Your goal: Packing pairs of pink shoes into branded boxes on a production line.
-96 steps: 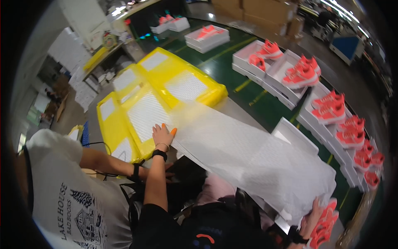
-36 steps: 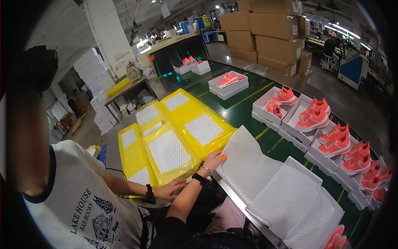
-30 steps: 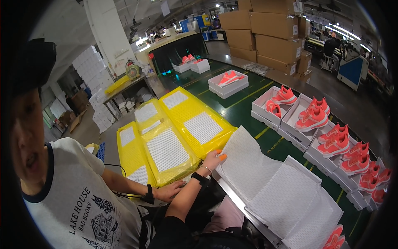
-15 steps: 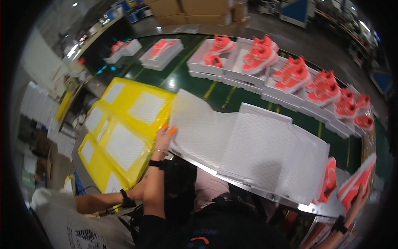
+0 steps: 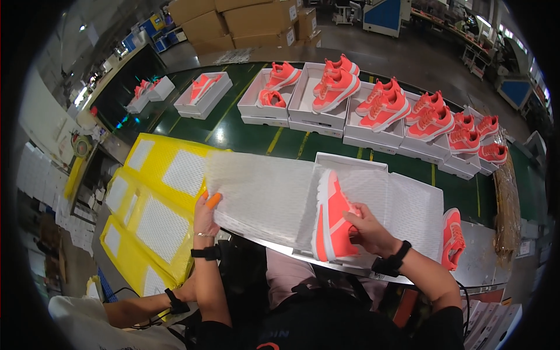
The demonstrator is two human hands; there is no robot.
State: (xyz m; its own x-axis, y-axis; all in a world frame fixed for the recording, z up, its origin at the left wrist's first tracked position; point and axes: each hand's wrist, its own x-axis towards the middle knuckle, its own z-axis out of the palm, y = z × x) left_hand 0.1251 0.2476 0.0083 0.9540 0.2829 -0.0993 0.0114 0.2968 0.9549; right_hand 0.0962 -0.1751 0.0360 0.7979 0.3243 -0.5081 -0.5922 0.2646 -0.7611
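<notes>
Over white sheet [image 5: 259, 184], held shoe [image 5: 337, 221], perhaps touching

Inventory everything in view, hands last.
Paper: sheet count unclear, white, centre
Held shoe: one, coral and white, over the paper
Loose shoe: one, coral, right of the paper
Covered box: one, white, partly under paper
Yellow packs: three, yellow and white, left
Far boxes: at least eight, white, back row
Boxed shoes: many, coral, in far boxes
Work surface: one, green, beneath far boxes
Cartons: several, brown, behind
Co-worker's arm: one, lower left
Left hand: one, at the paper's left edge
Right hand: one, gripping held shoe
</notes>
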